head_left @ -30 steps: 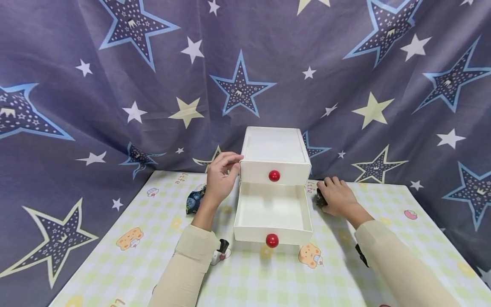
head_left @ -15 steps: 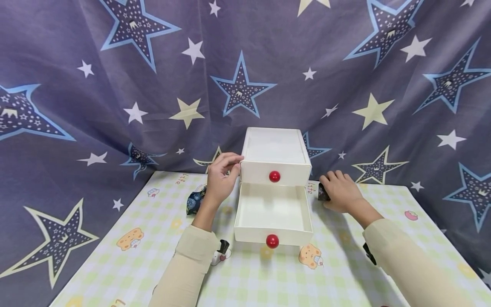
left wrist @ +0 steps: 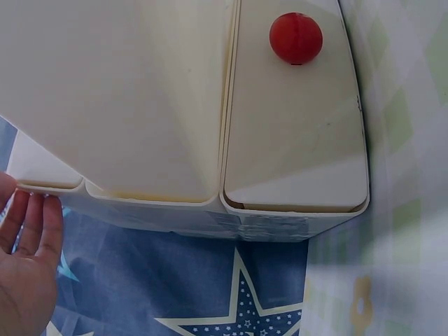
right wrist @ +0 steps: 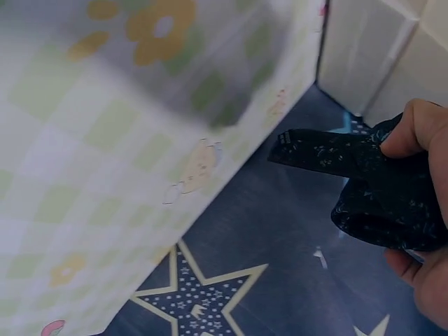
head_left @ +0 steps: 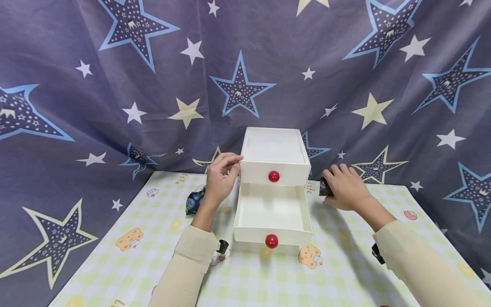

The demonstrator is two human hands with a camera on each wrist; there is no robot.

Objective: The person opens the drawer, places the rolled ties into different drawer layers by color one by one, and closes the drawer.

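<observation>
A right hand (head_left: 347,187), fingers and thumb closed round a dark cloth (head_left: 324,187), holds it near the far edge of the counter (head_left: 153,256), to the right of a white cabinet (head_left: 274,145). The left hand (head_left: 221,177), its fingers loosely extended, touches the cabinet's top edge on the other side, apparently to steady it. The step in hand looks like picking up the cloth, which seems clear of the counter in the right wrist view. The next move appears to call for a firm grip and enough height to pass the cabinet's side wall, with the loose strip of cloth kept from snagging. The middle drawer (head_left: 273,211) stands pulled out, with nothing seen inside; its raised rim and the cabinet's overhanging upper part limit access from above. The bottom drawer (left wrist: 301,126) sits pushed in. A blue bundle (head_left: 194,200) lies beside the left wrist, before a starry backdrop (head_left: 153,94).
</observation>
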